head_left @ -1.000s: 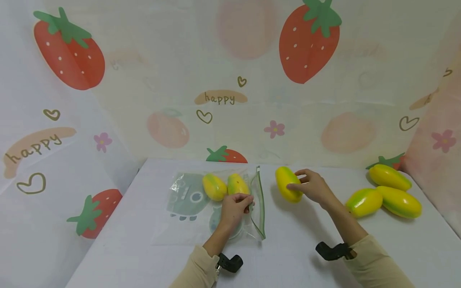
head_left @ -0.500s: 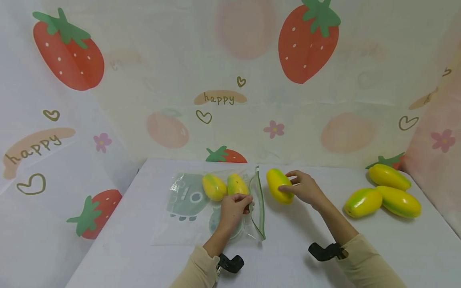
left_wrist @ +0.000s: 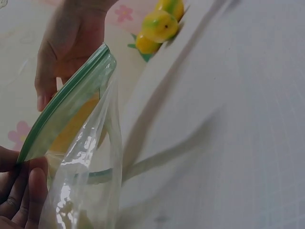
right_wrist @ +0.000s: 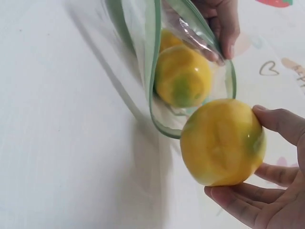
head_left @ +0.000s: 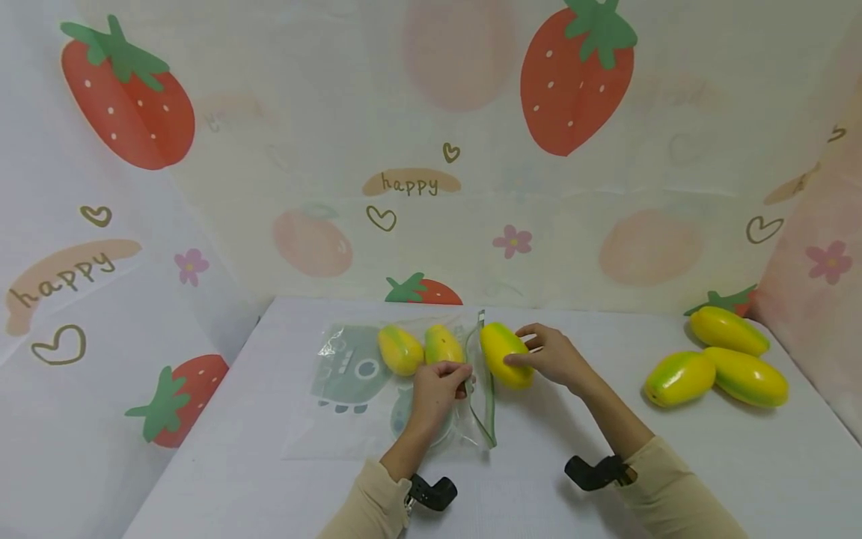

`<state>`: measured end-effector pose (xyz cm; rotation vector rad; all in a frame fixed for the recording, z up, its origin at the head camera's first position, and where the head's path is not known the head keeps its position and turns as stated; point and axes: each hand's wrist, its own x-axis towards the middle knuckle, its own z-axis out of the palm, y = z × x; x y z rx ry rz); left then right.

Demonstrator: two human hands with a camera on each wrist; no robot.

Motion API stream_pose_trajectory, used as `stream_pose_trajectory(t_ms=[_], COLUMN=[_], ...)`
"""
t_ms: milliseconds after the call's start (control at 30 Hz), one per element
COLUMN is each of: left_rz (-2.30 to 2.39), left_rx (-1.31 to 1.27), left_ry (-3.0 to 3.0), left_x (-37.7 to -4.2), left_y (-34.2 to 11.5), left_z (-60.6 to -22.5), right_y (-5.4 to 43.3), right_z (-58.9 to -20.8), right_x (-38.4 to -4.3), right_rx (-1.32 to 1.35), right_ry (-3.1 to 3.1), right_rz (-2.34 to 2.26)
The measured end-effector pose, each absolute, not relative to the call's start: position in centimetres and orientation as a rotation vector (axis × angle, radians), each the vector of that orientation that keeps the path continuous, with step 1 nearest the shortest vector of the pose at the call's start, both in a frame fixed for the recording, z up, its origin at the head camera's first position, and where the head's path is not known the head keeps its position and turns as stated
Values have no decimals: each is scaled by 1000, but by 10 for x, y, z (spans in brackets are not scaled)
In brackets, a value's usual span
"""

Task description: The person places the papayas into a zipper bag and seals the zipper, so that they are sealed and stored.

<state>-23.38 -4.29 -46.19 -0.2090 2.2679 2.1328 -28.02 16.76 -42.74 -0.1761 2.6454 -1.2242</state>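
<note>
A clear zip bag (head_left: 337,382) with a green-edged mouth and a printed cartoon lies flat on the table. Two yellow-green papayas, a left one (head_left: 401,349) and a right one (head_left: 444,345), are inside it. My left hand (head_left: 433,397) pinches the upper layer at the bag's mouth, which gapes in the right wrist view. Another papaya (head_left: 505,355) is in my right hand (head_left: 554,361), thumb and fingers gripping its sides. That fruit is right at the green zip edge (right_wrist: 156,47); the right wrist view shows its end facing the opening.
Three more papayas lie in a group at the table's right side: a front one (head_left: 680,379), a right one (head_left: 749,378) and a back one (head_left: 729,332). White cloth covers the table (head_left: 222,464). A printed curtain (head_left: 303,135) stands behind and at both sides.
My right hand has carried its papaya leftward and slightly nearer to me, from beside the bag to its mouth. The left hand and the bag have stayed put.
</note>
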Motion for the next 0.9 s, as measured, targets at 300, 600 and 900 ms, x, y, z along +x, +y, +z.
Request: stream_pose_trajectory(t_ms=[300,600,900], left_rz=[2119,2079,2027], left_rx=[-186,-150,-75], left_ry=[2295,2283,2270], left_x=[-234,-235,-236], left_y=[-42,-44,-47], left_z=[-462,-462,-465], right_y=[157,142,126], right_z=[-429,-439,-451], right_x=[-282,-285,-286], right_rx=[-201,-192,-160], right_ry=[2591,2604,2647], right_rz=[-1233,-1235,-1289])
